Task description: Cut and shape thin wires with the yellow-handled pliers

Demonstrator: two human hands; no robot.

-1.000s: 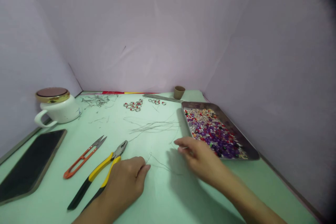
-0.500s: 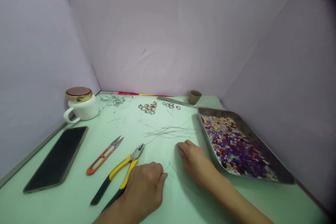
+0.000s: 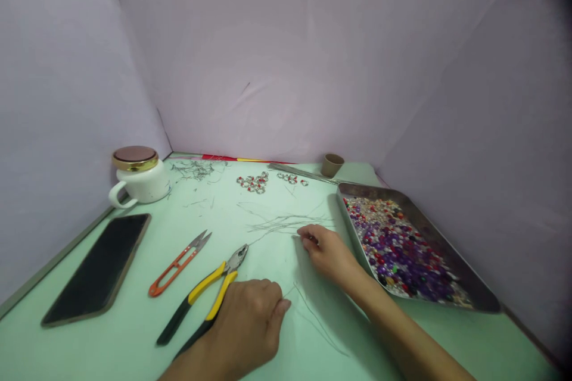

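My left hand (image 3: pixel 252 321) is closed in a pinch on a thin wire (image 3: pixel 308 305). From between its thumb and fingers the wire rises to a small bend, then trails down to the right over the table. Under that hand lie yellow-and-black pliers (image 3: pixel 210 289), jaws pointing away from me; the hand covers part of one handle. My right hand (image 3: pixel 328 250) is at the right end of several loose wires (image 3: pixel 281 223). Its fingers are bent and slightly apart from the thumb, with nothing visible between them.
Orange thread snips (image 3: pixel 179 265) and a phone (image 3: pixel 98 268) lie left. Behind them stands a lidded white mug (image 3: pixel 145 181). Wire scraps (image 3: pixel 196 171), beaded rings (image 3: pixel 253 183), a wire bundle (image 3: pixel 304 172) and a brown cup (image 3: pixel 332 165) are farther back. A metal bead tray (image 3: pixel 451 238) sits right.
My right hand has moved away from me, up to the loose wires. The left hand keeps its pinch on the wire, nearly in place.
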